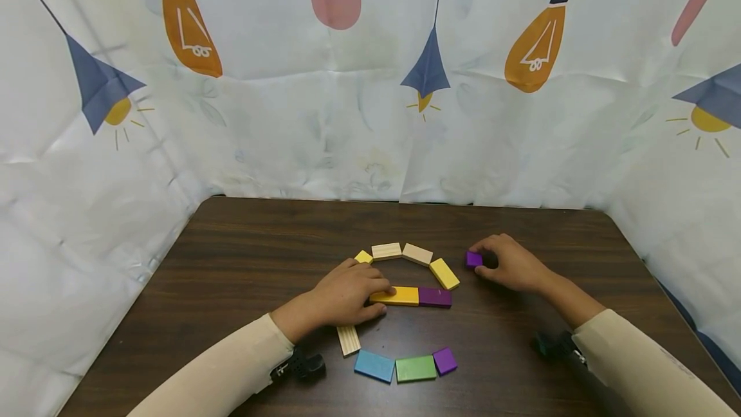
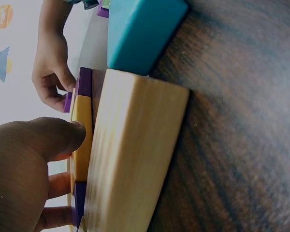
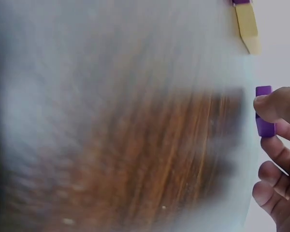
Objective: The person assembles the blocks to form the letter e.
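My right hand (image 1: 512, 264) pinches a small purple block (image 1: 473, 259) between thumb and fingertips, to the right of a ring of blocks. In the right wrist view, the purple block (image 3: 265, 111) shows between the thumb and fingers. My left hand (image 1: 347, 295) lies over the ring's left part, a fingertip on the yellow block (image 1: 402, 296) of the middle row and the thumb at its near side. A darker purple block (image 1: 435, 298) adjoins that yellow one at the right. The left wrist view shows another purple block (image 2: 79, 203) at the row's other end. The hand hides some of the ring's left side.
Along the ring's far side are two plain wooden blocks (image 1: 386, 251) and a slanted yellow block (image 1: 444, 273). Nearer are a wooden block (image 1: 348, 340), a blue block (image 1: 374, 365), a green block (image 1: 415, 369) and a purple cube-like block (image 1: 445, 361). A printed curtain (image 1: 278, 127) stands behind the table.
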Demonstrator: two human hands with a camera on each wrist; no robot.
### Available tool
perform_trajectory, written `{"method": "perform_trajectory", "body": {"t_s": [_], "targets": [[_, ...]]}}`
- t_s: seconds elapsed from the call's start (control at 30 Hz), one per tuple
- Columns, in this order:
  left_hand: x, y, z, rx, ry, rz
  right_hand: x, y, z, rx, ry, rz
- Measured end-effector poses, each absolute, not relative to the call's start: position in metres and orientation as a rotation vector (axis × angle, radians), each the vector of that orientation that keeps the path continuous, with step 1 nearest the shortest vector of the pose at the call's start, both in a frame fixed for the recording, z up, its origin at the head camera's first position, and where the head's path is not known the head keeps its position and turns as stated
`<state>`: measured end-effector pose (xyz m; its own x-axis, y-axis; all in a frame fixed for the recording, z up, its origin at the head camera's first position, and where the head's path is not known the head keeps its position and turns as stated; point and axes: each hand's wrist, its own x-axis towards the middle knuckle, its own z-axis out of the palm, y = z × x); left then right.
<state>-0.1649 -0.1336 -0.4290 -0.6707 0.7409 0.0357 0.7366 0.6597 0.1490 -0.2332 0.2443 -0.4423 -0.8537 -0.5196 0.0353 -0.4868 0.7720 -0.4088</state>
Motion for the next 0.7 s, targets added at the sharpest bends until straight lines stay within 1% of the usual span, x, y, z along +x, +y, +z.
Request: {"method": "perform_trajectory", "body": {"t_s": [0.7], "targets": [[-0.167,-0.134,-0.430,1.290,2.841,0.232,-0.191,0.238,-0.428,-1.093,2.797,-0.663]]}}
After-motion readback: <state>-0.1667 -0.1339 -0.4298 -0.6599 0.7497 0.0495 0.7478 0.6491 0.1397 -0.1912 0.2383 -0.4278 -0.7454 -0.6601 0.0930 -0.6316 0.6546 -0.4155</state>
